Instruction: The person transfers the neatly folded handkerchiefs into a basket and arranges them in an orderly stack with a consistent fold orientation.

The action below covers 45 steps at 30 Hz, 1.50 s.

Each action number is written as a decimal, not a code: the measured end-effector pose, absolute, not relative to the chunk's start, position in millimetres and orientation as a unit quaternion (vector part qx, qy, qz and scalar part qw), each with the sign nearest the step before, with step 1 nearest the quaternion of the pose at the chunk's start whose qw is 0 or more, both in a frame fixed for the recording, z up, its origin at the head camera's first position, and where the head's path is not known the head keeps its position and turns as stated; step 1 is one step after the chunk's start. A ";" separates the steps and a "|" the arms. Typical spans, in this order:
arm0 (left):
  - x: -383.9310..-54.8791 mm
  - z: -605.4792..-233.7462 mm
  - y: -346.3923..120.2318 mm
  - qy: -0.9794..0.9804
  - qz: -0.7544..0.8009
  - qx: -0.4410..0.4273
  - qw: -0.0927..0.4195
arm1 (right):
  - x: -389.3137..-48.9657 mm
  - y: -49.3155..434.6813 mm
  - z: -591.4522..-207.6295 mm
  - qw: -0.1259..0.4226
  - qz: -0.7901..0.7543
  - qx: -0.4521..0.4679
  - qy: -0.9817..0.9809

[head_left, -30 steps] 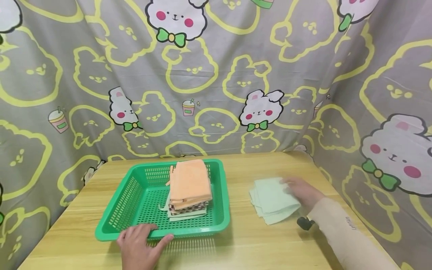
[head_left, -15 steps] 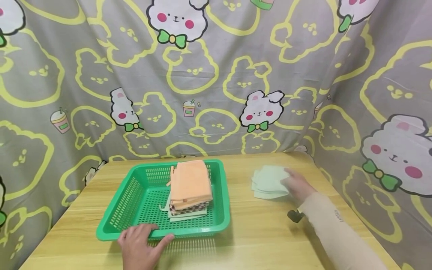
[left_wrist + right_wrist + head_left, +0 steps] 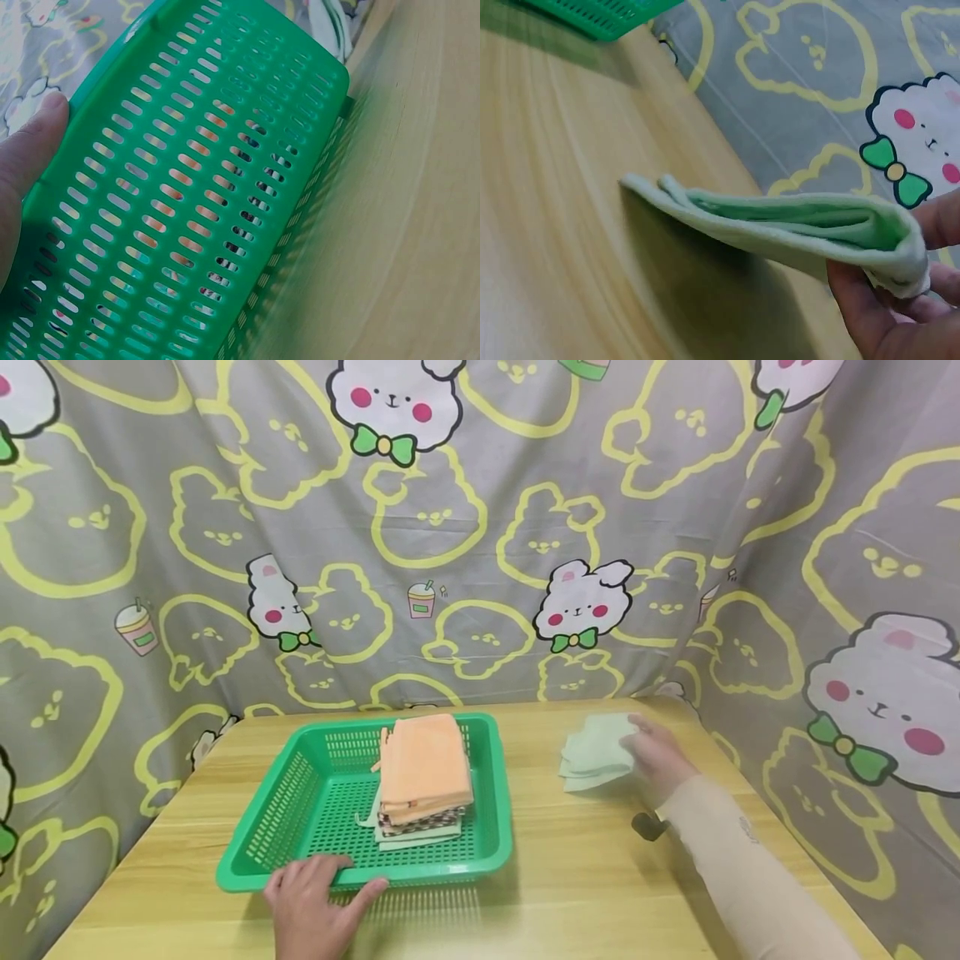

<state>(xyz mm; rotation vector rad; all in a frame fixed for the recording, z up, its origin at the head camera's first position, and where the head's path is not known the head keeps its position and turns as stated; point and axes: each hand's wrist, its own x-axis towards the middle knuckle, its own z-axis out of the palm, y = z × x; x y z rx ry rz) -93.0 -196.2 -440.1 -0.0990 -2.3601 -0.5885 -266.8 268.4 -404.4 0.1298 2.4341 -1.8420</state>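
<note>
My left hand grips the near rim of a green plastic basket, its thumb lying along the rim in the left wrist view. Inside the basket, toward its right side, sits a stack of folded cloths topped by an orange towel, with checked and pale green ones beneath. Over to the right, my right hand pinches a folded pale green cloth by its right edge. The right wrist view shows this cloth from the side, its layers folded over and its shadow on the table below.
The wooden table carries the basket on its left half. A grey curtain with rabbit prints hangs behind the table and along its sides. Below the right sleeve a small dark object shows at the wrist.
My right hand has moved the pale green cloth away from me, toward the back of the table, and the cloth now appears tilted. The left hand has stayed on the basket rim.
</note>
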 end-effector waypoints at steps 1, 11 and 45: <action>-93.2 -440.4 -196.3 -0.909 -0.228 -0.040 0.348 | -267.3 267.2 -402.2 0.040 -0.604 0.042 0.795; -94.1 -440.8 -196.6 -0.907 -0.229 -0.040 0.350 | -274.7 256.8 -377.0 0.039 -0.625 0.036 0.779; -93.3 -438.9 -195.1 -0.909 -0.226 -0.040 0.348 | -290.0 213.2 -338.5 0.052 -0.705 0.023 0.707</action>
